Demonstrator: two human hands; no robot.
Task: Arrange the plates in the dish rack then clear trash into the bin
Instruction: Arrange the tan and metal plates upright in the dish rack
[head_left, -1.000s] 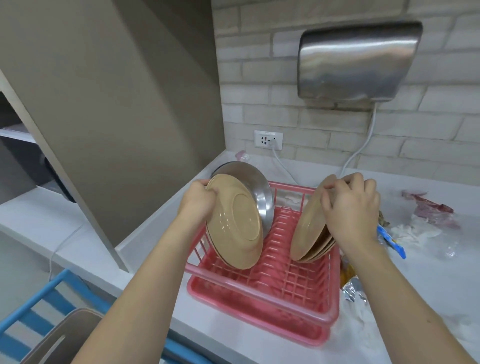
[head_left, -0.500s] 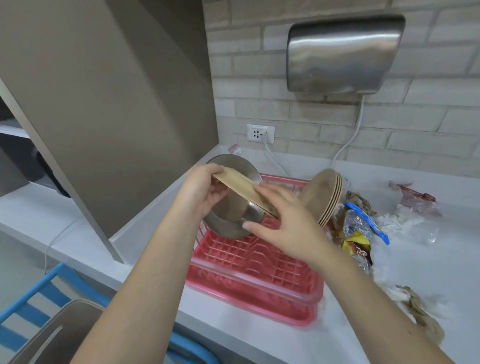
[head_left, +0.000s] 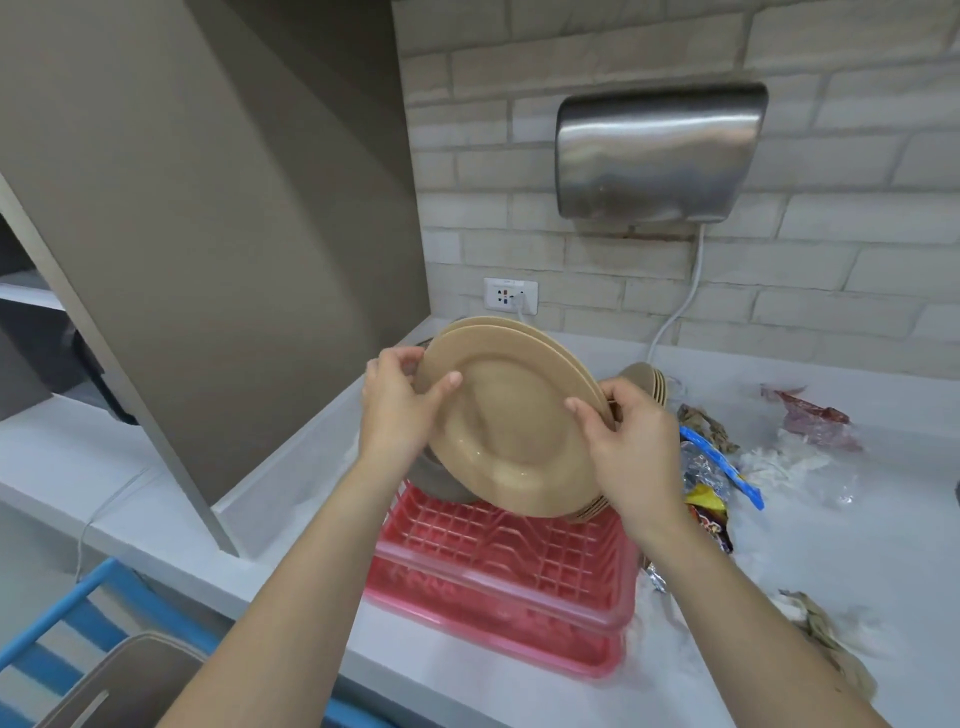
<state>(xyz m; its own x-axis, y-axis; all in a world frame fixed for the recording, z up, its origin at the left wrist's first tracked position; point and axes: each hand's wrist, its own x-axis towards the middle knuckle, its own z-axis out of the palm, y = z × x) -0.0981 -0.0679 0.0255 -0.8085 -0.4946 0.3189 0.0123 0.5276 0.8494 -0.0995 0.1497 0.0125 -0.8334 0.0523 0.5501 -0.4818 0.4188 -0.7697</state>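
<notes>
Over grey counter (head_left: 467, 691) and pink dish rack (head_left: 498, 577), tan plates (head_left: 511, 415) gripped between both hands: left (head_left: 397, 410), right (head_left: 631, 452).

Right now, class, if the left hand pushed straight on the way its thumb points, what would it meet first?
The left hand already grips the held stack of tan plates, thumb pointing right across its face. Going on, it would likely meet the right hand at the opposite rim first, though depth is unclear.

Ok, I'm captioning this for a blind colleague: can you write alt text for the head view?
Both hands, left hand and right hand, hold a few stacked tan plates tilted above a pink rack on a white counter. More plates stand behind, and trash lies to the right.
</notes>
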